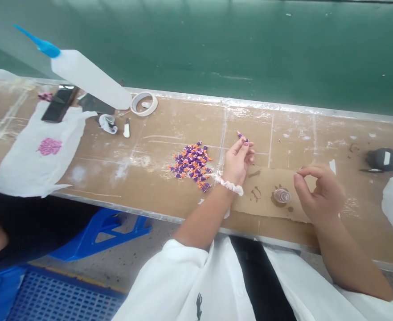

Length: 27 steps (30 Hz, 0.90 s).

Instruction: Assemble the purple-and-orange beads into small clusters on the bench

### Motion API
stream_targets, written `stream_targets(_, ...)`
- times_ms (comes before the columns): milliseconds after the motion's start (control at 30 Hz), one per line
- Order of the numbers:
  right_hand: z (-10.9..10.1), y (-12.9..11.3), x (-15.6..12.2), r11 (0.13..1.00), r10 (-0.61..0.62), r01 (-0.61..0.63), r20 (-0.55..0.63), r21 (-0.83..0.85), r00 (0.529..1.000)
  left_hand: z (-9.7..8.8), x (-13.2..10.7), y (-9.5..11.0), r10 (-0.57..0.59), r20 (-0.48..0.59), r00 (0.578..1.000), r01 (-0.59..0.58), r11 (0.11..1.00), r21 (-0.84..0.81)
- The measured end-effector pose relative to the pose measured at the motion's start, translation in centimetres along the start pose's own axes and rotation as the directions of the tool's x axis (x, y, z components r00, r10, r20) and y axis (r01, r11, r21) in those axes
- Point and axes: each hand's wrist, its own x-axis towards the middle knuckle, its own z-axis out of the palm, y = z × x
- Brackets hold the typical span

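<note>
Small ornament piece [240, 135], purple with orange at its tip, held in your left hand [239, 157] between thumb and fingertips, above the worktop [163, 191] and just right of the heap of similar pieces [191, 165]. Your right hand [325, 191] has thumb and index fingertip drawn together in a ring; whether anything tiny sits between them cannot be made out.

Handling: judged by its size, the piece should weigh almost nothing, so your lightest pinch ought to carry it. Its material cannot be told; if modelled from clay, the purple body would be fairly firm and the fine orange detail the part likeliest to dent or snap. Take hold of it by the broad purple body, as your left hand appears to, leaving the orange tip free.

Clear cup [282, 195], on the cardboard sheet [241, 205] just beside your right hand: probably light and easily tipped, best steadied by its sides. Dark, damp-looking marks lie around it; fingers wetted there could find the smooth piece slippery.
</note>
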Motion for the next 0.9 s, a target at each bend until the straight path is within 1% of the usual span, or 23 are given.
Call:
stream_targets(67,-0.1,0.1,-0.1,0.999,-0.011,0.011,0.001,-0.044,1.000,-0.1,0.2,0.2,0.068,0.022,0.997,-0.070,0.995,0.075)
stream_targets(133,-0.1,0.3,-0.1,0.997,-0.034,0.034,-0.005,-0.071,0.999,-0.3,0.0,0.8,0.138,0.077,0.987,-0.152,0.964,0.219)
stream_targets(167,-0.2,0.3,0.0,0.996,-0.044,0.043,-0.008,-0.078,0.999,-0.5,-0.3,1.3,0.163,0.131,0.978,-0.199,0.921,0.335)
stream_targets(200,-0.3,0.3,0.0,0.995,-0.051,0.051,-0.009,-0.084,0.999,-0.8,-0.7,2.0,0.177,0.204,0.963,-0.256,0.841,0.477)
stream_targets(233,-0.4,0.3,0.1,0.994,-0.061,0.060,-0.010,-0.087,0.998,-1.1,-1.2,2.8,0.178,0.275,0.945,-0.317,0.712,0.626)
stream_targets(267,-0.5,0.2,0.1,0.993,-0.068,0.067,-0.009,-0.092,0.998,-1.6,-1.8,3.7,0.169,0.332,0.928,-0.370,0.529,0.764)
stream_targets(300,-0.6,0.2,0.2,0.993,-0.072,0.070,-0.009,-0.099,0.997,-2.1,-2.4,4.6,0.179,0.356,0.917,-0.396,0.313,0.863)
stream_targets(333,-0.7,0.1,0.2,0.992,-0.076,0.075,-0.012,-0.106,0.997,-2.7,-3.0,5.5,0.237,0.316,0.919,-0.349,0.113,0.930)
stream_targets(367,-0.8,0.1,0.3,0.991,-0.080,0.078,-0.015,-0.110,0.997,-3.3,-3.5,6.2,0.297,0.239,0.924,-0.242,-0.029,0.970)
stream_targets(400,-0.9,0.0,0.3,0.990,-0.086,0.084,-0.019,-0.114,0.996,-4.0,-3.9,6.8,0.339,0.152,0.929,-0.125,-0.101,0.987)
stream_targets(433,-0.9,0.0,0.3,0.989,-0.092,0.089,-0.021,-0.117,0.996,-4.6,-4.2,7.2,0.362,0.069,0.929,-0.027,-0.120,0.992)
stream_targets(467,-0.9,0.0,0.3,0.989,-0.096,0.093,-0.023,-0.116,0.995,-5.2,-4.4,7.4,0.375,-0.001,0.927,0.043,-0.104,0.994)
stream_targets(533,-0.9,0.0,0.3,0.989,-0.105,0.102,-0.025,-0.107,0.994,-6.2,-4.3,7.4,0.371,-0.073,0.926,0.098,-0.049,0.994)
stream_targets(600,-0.8,0.1,0.3,0.990,-0.107,0.104,-0.027,-0.093,0.994,-6.7,-3.9,7.1,0.366,-0.081,0.927,0.095,-0.019,0.995)
stream_targets(667,-0.7,0.2,0.4,0.991,-0.099,0.097,-0.024,-0.089,0.995,-6.9,-3.7,6.8,0.366,-0.071,0.928,0.082,-0.014,0.997)
stream_targets(833,-0.3,0.8,0.6,0.990,-0.091,0.088,-0.019,-0.112,0.996,-6.9,-3.6,6.9,0.358,-0.039,0.933,0.044,-0.005,0.999)
stream_targets(900,-0.1,1.2,0.8,0.991,-0.067,0.066,-0.009,-0.120,0.998,-6.7,-3.7,7.1,0.364,-0.019,0.931,0.018,0.005,1.000)
